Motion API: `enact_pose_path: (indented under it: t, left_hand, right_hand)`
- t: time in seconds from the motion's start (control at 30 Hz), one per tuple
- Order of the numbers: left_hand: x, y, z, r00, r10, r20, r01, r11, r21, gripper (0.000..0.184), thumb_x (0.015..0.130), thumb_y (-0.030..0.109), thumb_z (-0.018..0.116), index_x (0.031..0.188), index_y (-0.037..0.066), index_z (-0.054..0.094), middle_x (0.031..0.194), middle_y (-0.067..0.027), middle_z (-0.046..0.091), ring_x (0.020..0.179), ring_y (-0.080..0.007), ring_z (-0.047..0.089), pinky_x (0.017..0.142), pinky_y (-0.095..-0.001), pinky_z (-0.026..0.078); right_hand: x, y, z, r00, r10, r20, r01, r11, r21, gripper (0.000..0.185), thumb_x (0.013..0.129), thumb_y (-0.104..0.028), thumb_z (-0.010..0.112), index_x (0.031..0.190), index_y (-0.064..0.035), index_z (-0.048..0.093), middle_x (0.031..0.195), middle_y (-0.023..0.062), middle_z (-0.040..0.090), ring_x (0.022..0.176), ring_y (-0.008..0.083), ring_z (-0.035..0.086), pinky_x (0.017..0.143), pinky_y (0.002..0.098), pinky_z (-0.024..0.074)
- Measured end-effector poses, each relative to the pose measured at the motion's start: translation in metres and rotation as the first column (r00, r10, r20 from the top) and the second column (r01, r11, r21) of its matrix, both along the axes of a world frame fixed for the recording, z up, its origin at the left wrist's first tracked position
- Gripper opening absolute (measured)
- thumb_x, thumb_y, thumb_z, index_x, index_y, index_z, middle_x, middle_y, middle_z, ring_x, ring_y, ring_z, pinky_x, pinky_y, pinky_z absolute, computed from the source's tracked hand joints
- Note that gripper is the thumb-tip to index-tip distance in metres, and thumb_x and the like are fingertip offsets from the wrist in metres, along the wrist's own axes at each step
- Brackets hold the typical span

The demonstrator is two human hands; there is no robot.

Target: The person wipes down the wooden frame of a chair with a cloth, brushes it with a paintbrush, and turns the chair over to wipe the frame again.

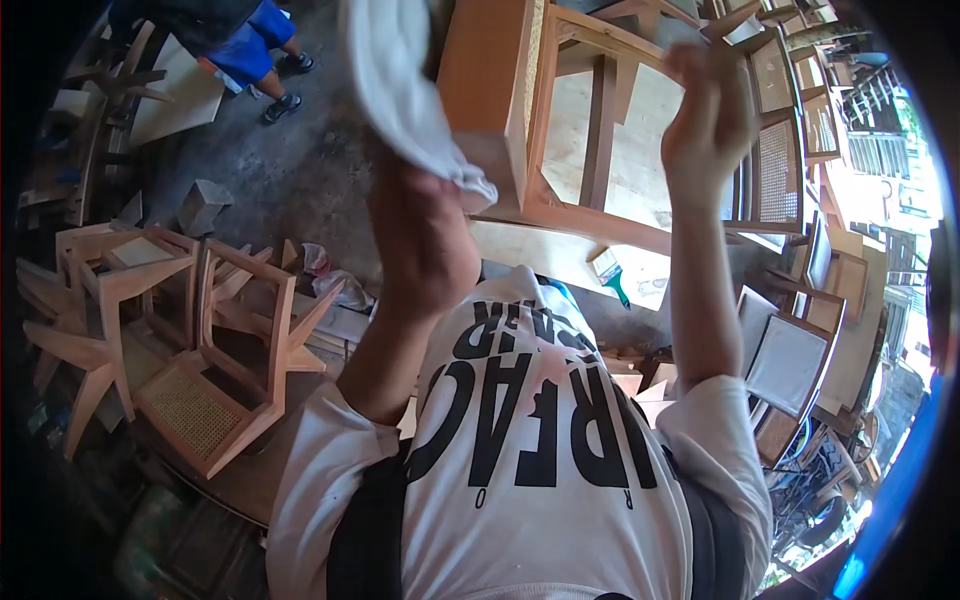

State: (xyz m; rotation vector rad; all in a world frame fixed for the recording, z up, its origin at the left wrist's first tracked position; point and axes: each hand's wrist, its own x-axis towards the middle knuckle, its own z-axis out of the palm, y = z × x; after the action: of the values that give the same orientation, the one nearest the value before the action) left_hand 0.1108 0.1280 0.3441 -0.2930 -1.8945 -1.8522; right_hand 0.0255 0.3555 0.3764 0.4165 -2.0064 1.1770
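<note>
A white cloth [400, 90], blurred by motion, hangs from my left hand [425, 215], whose fingers are closed on it beside the corner of a wooden chair frame [490, 130]. My right hand [712, 125] is raised over the right side of the frame, blurred, and whether its fingers are apart or closed is unclear. The frame has a woven cane edge and an open section with a crossbar [600, 130]. It rests on a pale board [545, 248]. A paintbrush [612, 275] with a green handle lies on the board, nearer my body.
Wooden chair frames with a cane seat [195, 410] stand at the left. More frames and cane panels [775, 170] are stacked at the right, near a white panel [787, 365]. Another person [245, 45] in blue shorts stands at the upper left. A grey block [205, 205] is on the floor.
</note>
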Motion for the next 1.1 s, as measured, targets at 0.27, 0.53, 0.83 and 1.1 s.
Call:
enact_pose_path:
  t: [0.27, 0.53, 0.83, 1.1]
  left_hand:
    - [0.000, -0.025, -0.222, 0.853, -0.202, 0.481, 0.227, 0.974, 0.008, 0.038, 0.105, 0.037, 0.029, 0.104, 0.005, 0.050, 0.086, -0.0067, 0.049, 0.074, -0.0161, 0.048, 0.067, -0.0329, 0.040]
    - [0.004, -0.078, -0.177, 0.831, -0.468, 0.300, 0.239, 0.788, 0.567, 0.042, 0.097, 0.035, 0.039, 0.124, 0.006, 0.053, 0.121, -0.0092, 0.057, 0.114, -0.0226, 0.052, 0.100, -0.0424, 0.038]
    - [-0.008, -0.054, -0.151, 0.891, -0.357, 0.282, 0.158, 0.824, 0.544, 0.045, 0.100, 0.037, 0.041, 0.130, 0.005, 0.052, 0.129, -0.0093, 0.057, 0.122, -0.0251, 0.053, 0.104, -0.0435, 0.038]
    - [-0.005, -0.051, -0.312, 0.627, 0.047, 0.777, -0.285, 0.943, 0.173, 0.049, 0.099, 0.039, 0.050, 0.128, 0.000, 0.054, 0.124, -0.0142, 0.060, 0.115, -0.0245, 0.057, 0.095, -0.0375, 0.047]
  right_hand:
    - [0.138, 0.131, -0.213, 0.553, -0.507, 0.661, 0.394, 0.858, 0.329, 0.023, 0.094, -0.021, 0.059, 0.090, -0.0004, 0.069, 0.079, 0.0154, 0.069, 0.071, 0.0232, 0.068, 0.067, 0.0321, 0.0509]
    - [0.252, 0.154, -0.330, 0.094, -0.393, 0.915, 0.181, 0.910, 0.372, 0.029, 0.095, -0.032, 0.054, 0.102, -0.0093, 0.072, 0.094, 0.0196, 0.070, 0.088, 0.0383, 0.067, 0.081, 0.0419, 0.0527]
    - [0.285, 0.153, -0.311, -0.265, 0.038, 0.963, -0.102, 0.992, -0.067, 0.036, 0.085, -0.037, 0.072, 0.110, -0.0107, 0.070, 0.106, 0.0127, 0.071, 0.098, 0.0258, 0.065, 0.087, 0.0359, 0.0515]
    - [0.271, 0.266, -0.394, -0.039, 0.047, 0.998, -0.181, 0.982, -0.054, 0.048, 0.087, -0.038, 0.069, 0.124, -0.0083, 0.064, 0.104, 0.0115, 0.069, 0.087, 0.0237, 0.065, 0.067, 0.0362, 0.0525]
